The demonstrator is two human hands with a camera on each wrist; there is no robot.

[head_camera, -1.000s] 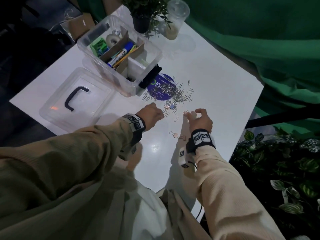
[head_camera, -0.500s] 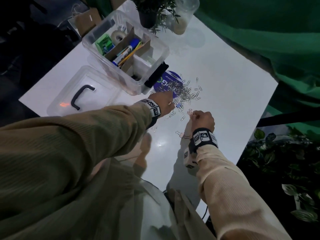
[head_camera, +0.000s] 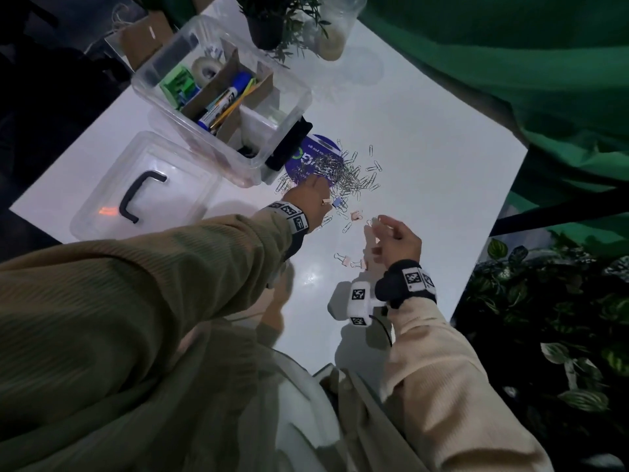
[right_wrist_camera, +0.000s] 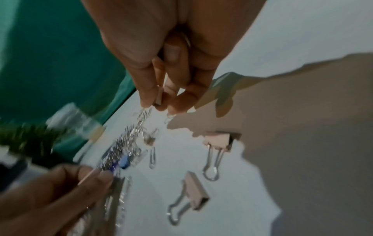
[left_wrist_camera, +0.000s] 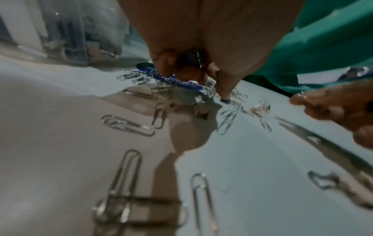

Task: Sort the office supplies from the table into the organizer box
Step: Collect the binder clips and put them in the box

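Observation:
The clear organizer box (head_camera: 204,144) stands at the table's far left, with tape, a marker and pencils between its cardboard dividers. A heap of silver paper clips (head_camera: 337,172) lies on a purple disc (head_camera: 316,151) beside it. My left hand (head_camera: 311,199) reaches the heap's near edge and pinches a pink binder clip (head_camera: 326,201), fingers curled (left_wrist_camera: 167,63). A blue binder clip (head_camera: 337,202) lies just right of it. My right hand (head_camera: 388,229) hovers above the table, pinching a pink binder clip (right_wrist_camera: 158,95). Two more pink binder clips (right_wrist_camera: 219,142) (right_wrist_camera: 196,194) lie under it.
The box's clear lid (head_camera: 102,199) with a black handle lies at the near left. A potted plant (head_camera: 269,28) and a jar (head_camera: 335,32) stand at the far edge. Green cloth (head_camera: 510,63) hangs behind, and leafy plants (head_camera: 544,301) sit past the right table edge.
My left hand has moved forward from the loose clips to the edge of the heap. My right hand has closed on a binder clip and lifted it off the table.

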